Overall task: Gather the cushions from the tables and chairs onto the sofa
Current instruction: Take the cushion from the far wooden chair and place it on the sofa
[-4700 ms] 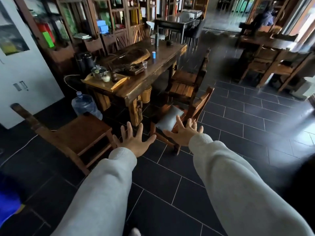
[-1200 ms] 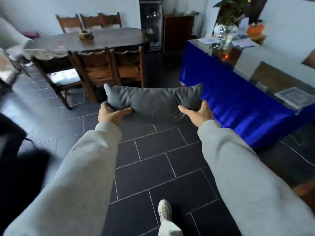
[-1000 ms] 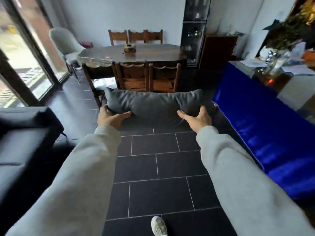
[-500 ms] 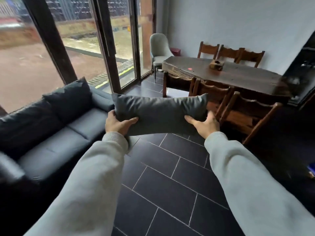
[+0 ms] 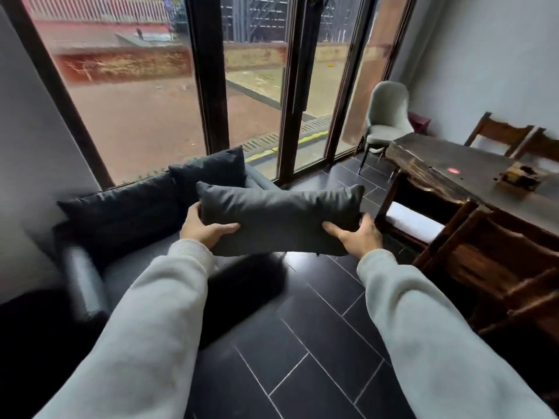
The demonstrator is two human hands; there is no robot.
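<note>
Room: dark tiled floor (image 5: 317, 337), tall glazed doors (image 5: 257, 86) ahead, pale wall to the right.
Sofa: I see a dark sofa (image 5: 90, 267) at left below the glass, with two dark back cushions (image 5: 208, 170) standing along its rear.
Cushion: I note one long grey cushion (image 5: 278, 219) held level in the air, its left end over the sofa seat, its right end over the floor; touching neither.
Left hand: my left hand (image 5: 202, 228) grips the cushion's left end, thumb on the near face, fingers wrapped behind.
Right hand: my right hand (image 5: 357, 237) clamps the lower right corner, thumb on top.
Sleeves: light grey, both arms stretched forward.
Counter: long dark wooden counter (image 5: 459, 173) at right, a small box (image 5: 518, 176) on top.
Chairs: wooden chairs (image 5: 496, 267) pushed against it; a pale upholstered chair (image 5: 388, 116) near the glass.
</note>
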